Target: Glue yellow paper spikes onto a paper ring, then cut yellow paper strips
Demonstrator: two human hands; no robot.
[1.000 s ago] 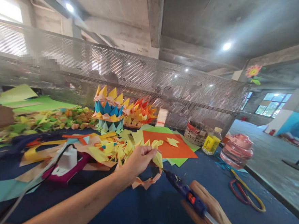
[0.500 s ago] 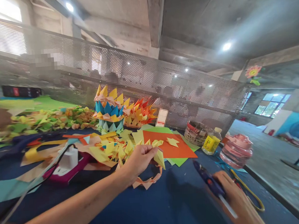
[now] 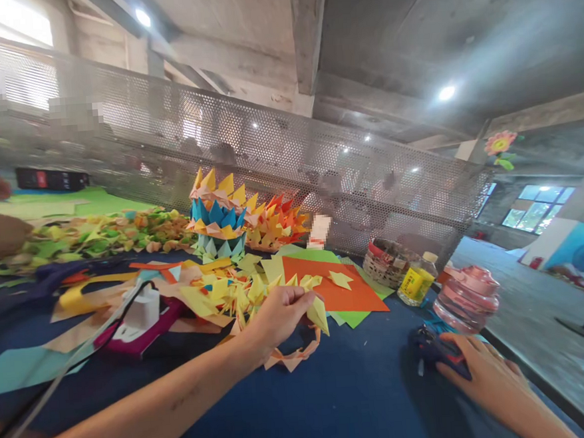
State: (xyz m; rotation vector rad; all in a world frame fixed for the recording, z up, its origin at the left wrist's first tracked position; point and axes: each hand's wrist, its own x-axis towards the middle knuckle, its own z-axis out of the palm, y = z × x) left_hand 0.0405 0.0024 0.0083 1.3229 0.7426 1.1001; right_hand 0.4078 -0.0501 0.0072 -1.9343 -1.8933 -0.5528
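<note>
Glue gun (image 3: 437,350) now farther right, inside right grip (image 3: 485,371)

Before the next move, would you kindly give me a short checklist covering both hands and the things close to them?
1. Yellow folded piece held: ok, pinched in the left hand.
2. Glue gun in hand: ok, the right hand has it.
3. Glue gun apart from the orange sheet: ok, it is off to the right.
4. Ample room around the glue gun: not ok, I'd say; the pink bottle stands close by.
5. Pink bottle upright: ok.
6. Fresh glue on the yellow folded piece: cannot tell, too small to see.
</note>
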